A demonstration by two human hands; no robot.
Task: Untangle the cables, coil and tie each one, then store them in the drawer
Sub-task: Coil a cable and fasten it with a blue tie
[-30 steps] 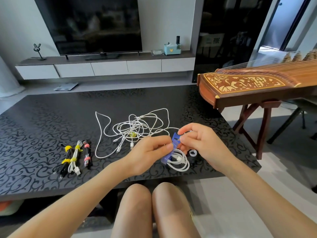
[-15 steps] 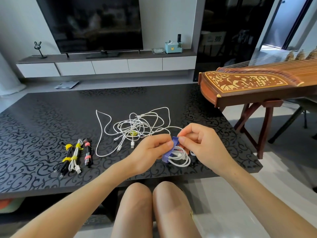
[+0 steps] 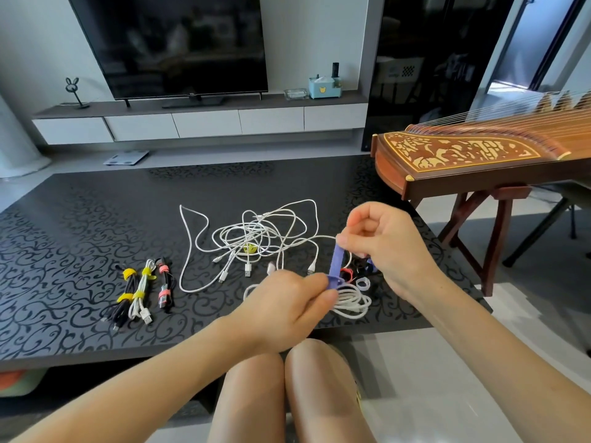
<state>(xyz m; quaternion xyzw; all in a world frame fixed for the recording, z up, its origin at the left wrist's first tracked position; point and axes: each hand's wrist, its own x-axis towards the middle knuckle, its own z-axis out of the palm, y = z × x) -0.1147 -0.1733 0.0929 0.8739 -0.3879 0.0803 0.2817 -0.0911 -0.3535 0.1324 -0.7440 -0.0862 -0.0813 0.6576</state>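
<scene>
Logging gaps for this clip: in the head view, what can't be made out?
Head view only:
- How the purple strap closes round the white coil: hidden under the fingers of the left hand, which grips the coil.
- Spare ties: partly behind the right hand, which pinches the strap's upper end; count unclear.
- Cables in the white tangle: overlapping and too thin to count.

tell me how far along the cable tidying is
Done: three tied bundles lie on the left of the table. In hand: the left hand grips a white coil while the right hand pulls a purple strap upward from it. Left: the white tangle mid-table needs separating, coiling and tying, and every cable is on the table, so none is stored yet.
</scene>
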